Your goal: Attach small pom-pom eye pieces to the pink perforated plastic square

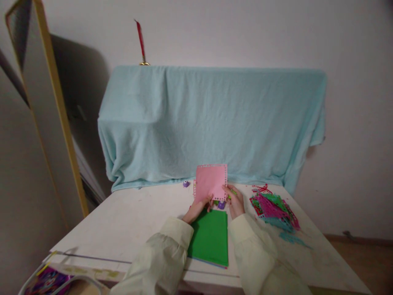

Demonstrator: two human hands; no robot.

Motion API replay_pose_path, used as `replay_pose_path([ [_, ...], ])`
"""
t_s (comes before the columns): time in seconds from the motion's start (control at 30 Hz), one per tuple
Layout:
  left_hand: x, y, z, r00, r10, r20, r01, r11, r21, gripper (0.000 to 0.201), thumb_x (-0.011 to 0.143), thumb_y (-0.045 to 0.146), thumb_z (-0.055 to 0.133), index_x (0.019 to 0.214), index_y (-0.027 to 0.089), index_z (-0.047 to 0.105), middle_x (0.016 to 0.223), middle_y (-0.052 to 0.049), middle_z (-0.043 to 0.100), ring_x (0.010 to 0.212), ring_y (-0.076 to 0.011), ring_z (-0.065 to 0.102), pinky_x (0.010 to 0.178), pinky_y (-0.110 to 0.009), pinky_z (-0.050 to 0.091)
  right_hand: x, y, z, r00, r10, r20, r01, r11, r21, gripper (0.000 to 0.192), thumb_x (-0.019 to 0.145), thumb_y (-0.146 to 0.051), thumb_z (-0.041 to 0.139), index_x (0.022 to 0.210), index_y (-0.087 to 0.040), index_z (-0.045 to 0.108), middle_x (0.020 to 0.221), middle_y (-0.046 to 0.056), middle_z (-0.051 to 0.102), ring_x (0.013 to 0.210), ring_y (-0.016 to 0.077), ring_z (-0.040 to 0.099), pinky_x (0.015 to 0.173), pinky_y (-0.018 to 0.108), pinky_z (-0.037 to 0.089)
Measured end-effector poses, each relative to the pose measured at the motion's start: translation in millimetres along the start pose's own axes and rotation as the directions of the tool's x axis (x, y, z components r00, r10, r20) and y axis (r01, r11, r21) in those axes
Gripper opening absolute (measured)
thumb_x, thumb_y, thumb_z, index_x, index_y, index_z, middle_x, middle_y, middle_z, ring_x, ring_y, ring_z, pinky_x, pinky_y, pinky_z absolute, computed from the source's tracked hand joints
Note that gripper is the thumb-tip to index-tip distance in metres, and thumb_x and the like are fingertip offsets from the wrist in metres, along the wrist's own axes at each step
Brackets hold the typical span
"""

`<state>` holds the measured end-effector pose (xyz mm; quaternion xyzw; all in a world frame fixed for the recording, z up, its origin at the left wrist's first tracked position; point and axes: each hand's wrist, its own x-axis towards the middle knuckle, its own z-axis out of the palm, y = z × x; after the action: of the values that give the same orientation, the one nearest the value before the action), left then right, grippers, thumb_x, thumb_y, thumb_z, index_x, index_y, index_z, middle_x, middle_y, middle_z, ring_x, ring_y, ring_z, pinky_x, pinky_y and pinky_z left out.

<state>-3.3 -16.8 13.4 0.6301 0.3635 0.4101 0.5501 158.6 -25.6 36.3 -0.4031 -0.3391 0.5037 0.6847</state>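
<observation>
Both of my hands hold up a pink sheet of paper (211,180) with small holes along its edges. My left hand (201,207) pinches it at the bottom edge, and my right hand (235,199) grips its lower right corner. Just below the sheet, between the hands, a small purple object (221,204), perhaps a hole punch, is partly hidden. Bits of green show near it and by my right fingers, too covered to name. In front of me, between my forearms, lies a stack of green sheets (210,237) with other colours peeking out at its lower edge.
To the right on the white table (138,221) is a pile of hole-punched coloured pieces (273,211), with blue scraps (293,239) nearby. A second small purple object (186,184) sits at the back. Light-blue cloth (215,123) hangs behind; a gold-framed mirror (58,98) leans at left.
</observation>
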Motion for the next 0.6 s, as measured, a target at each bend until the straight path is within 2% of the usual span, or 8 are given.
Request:
replay_pose_path([
  [0.1, -0.8, 1.2, 0.2, 1.000, -0.002, -0.001, 0.002, 1.000, 0.004, 0.055, 0.084, 0.063, 0.040, 0.067, 0.015, 0.062, 0.050, 0.001, 0.053, 0.048, -0.0119, 0.046, 0.061, -0.026, 0.036, 1.3, 0.7, 0.1, 0.999, -0.028, -0.025, 0.028, 1.000, 0.012, 0.034, 0.060, -0.034, 0.081, 0.085, -0.017, 0.065, 0.068, -0.002, 0.059, 0.051, 0.0075, 0.047, 0.043, 0.018, 0.032],
  [0.33, -1.6, 2.5, 0.3, 0.998, -0.013, -0.057, 0.012, 1.000, -0.011, 0.055, 0.082, 0.063, 0.043, 0.065, 0.015, 0.063, 0.052, 0.000, 0.055, 0.048, -0.0118, 0.046, 0.059, -0.026, 0.036, 4.8, 1.5, -0.6, 0.996, -0.083, -0.018, 0.083, 0.996, 0.015, 0.030, 0.062, -0.034, 0.081, 0.079, -0.017, 0.062, 0.049, -0.008, 0.045, 0.040, 0.0044, 0.031, 0.039, 0.019, 0.021],
  [0.6, -2.3, 5.8, 0.8, 0.998, 0.003, -0.056, -0.005, 0.999, -0.051, 0.054, 0.082, 0.063, 0.044, 0.062, 0.016, 0.061, 0.053, 0.000, 0.054, 0.047, -0.0114, 0.046, 0.057, -0.025, 0.035, 5.0, 1.8, -2.5, 0.994, -0.106, 0.000, 0.106, 0.994, -0.020, 0.031, 0.065, -0.039, 0.078, 0.080, -0.017, 0.063, 0.046, -0.008, 0.042, 0.039, 0.0060, 0.031, 0.040, 0.022, 0.020],
])
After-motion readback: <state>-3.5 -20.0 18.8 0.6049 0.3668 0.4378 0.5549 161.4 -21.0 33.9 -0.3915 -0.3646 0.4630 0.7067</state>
